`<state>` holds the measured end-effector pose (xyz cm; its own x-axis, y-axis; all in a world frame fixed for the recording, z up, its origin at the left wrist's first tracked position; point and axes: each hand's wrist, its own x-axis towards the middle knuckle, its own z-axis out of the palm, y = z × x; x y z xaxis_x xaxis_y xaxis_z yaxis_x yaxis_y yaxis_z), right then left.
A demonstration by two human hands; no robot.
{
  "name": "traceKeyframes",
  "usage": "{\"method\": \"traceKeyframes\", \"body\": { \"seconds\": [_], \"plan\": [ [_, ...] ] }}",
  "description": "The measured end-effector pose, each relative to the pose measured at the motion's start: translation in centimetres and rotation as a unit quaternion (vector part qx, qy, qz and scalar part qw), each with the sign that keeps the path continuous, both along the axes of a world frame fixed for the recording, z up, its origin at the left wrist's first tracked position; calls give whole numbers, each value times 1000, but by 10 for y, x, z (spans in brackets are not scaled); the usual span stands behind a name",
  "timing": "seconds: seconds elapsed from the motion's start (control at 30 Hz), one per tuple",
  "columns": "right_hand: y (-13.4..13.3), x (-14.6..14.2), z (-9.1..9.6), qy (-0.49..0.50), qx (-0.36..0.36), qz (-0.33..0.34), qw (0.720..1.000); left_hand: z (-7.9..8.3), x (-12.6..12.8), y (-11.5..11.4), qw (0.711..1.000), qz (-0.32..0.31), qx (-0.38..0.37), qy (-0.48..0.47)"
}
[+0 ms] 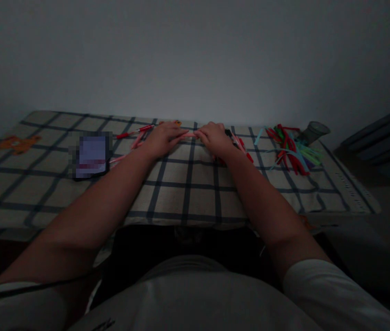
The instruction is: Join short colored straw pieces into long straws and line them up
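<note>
Both my hands are over the far half of the table. Between them stretches a thin pink strip [191, 134], whose exact kind I cannot make out. My left hand [165, 138] has its fingers closed on the left end of it. The fingers of my right hand [214, 138] are closed around the other end. Beside my left hand lie a red pen [135, 132] and several pink strips [137, 140]. Red and black pieces [246, 151] show just right of my right hand, partly hidden by it.
A checked cloth [181, 193] covers the table against a pale wall. On the left are a phone-like device [92, 155] with a lit, blurred screen and an orange figure [19, 143]. A bundle of red, green and blue strips [289, 149] lies right, beside a grey-green container [315, 131].
</note>
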<state>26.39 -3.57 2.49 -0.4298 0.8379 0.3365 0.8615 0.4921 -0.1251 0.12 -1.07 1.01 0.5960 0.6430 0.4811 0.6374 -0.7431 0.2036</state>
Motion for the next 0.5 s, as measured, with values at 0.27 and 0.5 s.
{"method": "traceKeyframes", "body": {
  "seconds": [0.27, 0.5],
  "plan": [
    [-9, -1, 5, 47, 24, -3, 999, -2, -1, 4, 1000, -14, 3, -15],
    [-6, 4, 4, 45, 44, 3, 998, -5, -4, 11, 999, -23, 11, -20]
  ]
}}
